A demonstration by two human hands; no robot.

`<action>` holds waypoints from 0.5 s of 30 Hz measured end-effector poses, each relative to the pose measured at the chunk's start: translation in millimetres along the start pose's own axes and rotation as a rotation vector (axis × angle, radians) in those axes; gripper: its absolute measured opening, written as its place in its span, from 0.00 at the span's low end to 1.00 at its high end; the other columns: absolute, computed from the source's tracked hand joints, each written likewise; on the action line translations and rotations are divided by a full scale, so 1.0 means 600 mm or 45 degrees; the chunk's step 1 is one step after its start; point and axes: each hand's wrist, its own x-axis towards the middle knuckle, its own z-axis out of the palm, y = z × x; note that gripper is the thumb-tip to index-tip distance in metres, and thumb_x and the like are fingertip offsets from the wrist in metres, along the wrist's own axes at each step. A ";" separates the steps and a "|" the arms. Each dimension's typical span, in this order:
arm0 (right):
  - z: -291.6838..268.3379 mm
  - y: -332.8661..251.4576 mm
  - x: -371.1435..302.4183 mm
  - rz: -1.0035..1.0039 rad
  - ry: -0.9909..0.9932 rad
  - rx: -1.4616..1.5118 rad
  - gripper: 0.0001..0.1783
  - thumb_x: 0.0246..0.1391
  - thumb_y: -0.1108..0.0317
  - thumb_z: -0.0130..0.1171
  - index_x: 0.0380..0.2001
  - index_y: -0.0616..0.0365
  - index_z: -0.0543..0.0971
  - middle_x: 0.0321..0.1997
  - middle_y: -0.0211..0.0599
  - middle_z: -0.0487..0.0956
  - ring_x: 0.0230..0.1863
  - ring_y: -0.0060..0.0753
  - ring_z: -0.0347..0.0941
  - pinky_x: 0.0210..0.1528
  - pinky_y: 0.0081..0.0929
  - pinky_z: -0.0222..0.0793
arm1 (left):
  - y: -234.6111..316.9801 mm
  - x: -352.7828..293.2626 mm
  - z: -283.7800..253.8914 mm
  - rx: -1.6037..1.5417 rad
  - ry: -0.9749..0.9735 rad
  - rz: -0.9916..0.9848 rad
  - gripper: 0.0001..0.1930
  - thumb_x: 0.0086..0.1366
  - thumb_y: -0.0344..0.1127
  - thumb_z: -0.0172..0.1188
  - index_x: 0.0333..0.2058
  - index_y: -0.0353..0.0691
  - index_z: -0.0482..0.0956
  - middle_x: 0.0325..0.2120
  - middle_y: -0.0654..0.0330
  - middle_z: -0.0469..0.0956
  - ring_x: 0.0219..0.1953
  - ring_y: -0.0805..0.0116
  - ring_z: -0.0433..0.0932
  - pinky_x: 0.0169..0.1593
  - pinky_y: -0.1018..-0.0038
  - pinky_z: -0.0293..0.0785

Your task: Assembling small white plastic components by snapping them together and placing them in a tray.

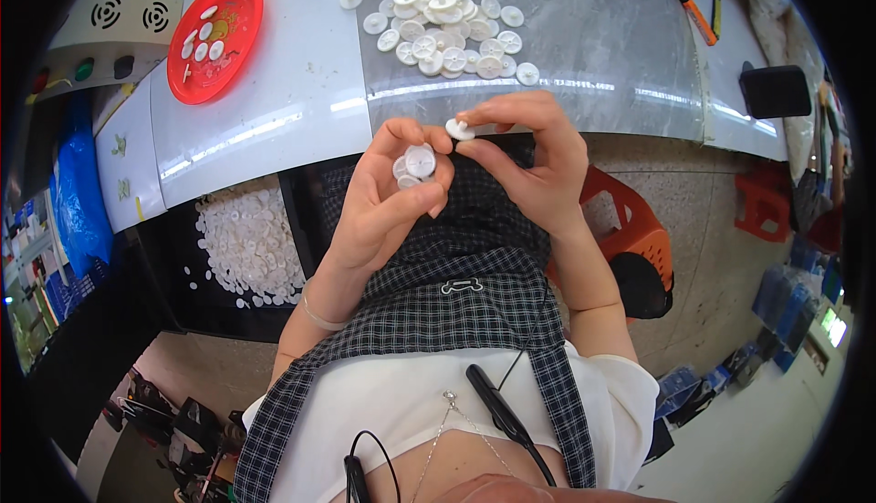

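My left hand (388, 188) is curled around several small white plastic wheels (417, 163), cupped between its fingers and thumb. Just to the right, my right hand (534, 151) pinches a single white wheel (460, 130) with a short shaft between thumb and forefinger. The fingers of the left hand come close to this wheel; whether they touch it I cannot tell. Both hands are above my lap, at the near edge of the table. Beyond them lies a large pile of similar white wheels (447, 28) on the grey table top (602, 37).
A red plate (239, 69) with several white pieces stands at the left. A black bin (242, 319) below it holds a heap of small white parts (251, 243). An orange cutter (696, 17) and a black rectangular object (775, 91) lie at the right. An orange stool (620, 215) stands under the table.
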 end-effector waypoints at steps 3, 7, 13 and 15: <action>0.002 -0.009 -0.002 0.127 0.016 0.300 0.23 0.45 0.84 0.66 0.46 0.61 0.72 0.39 0.40 0.79 0.41 0.30 0.78 0.40 0.23 0.76 | -0.003 -0.001 0.003 0.130 0.058 -0.042 0.16 0.65 0.30 0.57 0.49 0.40 0.63 0.41 0.59 0.70 0.31 0.78 0.69 0.27 0.85 0.64; 0.007 -0.025 -0.001 0.256 -0.007 0.446 0.25 0.47 0.84 0.64 0.49 0.63 0.68 0.38 0.42 0.78 0.41 0.30 0.79 0.43 0.23 0.78 | -0.009 -0.001 0.002 0.223 0.054 -0.064 0.18 0.66 0.30 0.57 0.52 0.40 0.63 0.38 0.61 0.71 0.28 0.79 0.68 0.25 0.86 0.63; 0.012 -0.038 -0.002 0.222 0.017 0.253 0.24 0.48 0.83 0.65 0.48 0.63 0.69 0.38 0.41 0.79 0.39 0.29 0.79 0.41 0.22 0.77 | -0.014 -0.002 -0.006 0.253 0.043 -0.066 0.19 0.66 0.29 0.57 0.56 0.39 0.66 0.33 0.65 0.70 0.25 0.83 0.66 0.24 0.86 0.63; 0.001 -0.024 0.003 0.073 0.045 -0.008 0.21 0.48 0.82 0.65 0.45 0.63 0.72 0.39 0.41 0.79 0.38 0.27 0.79 0.39 0.22 0.76 | -0.015 -0.002 -0.008 0.238 -0.018 -0.069 0.20 0.69 0.33 0.54 0.57 0.40 0.63 0.33 0.65 0.68 0.25 0.81 0.62 0.23 0.86 0.59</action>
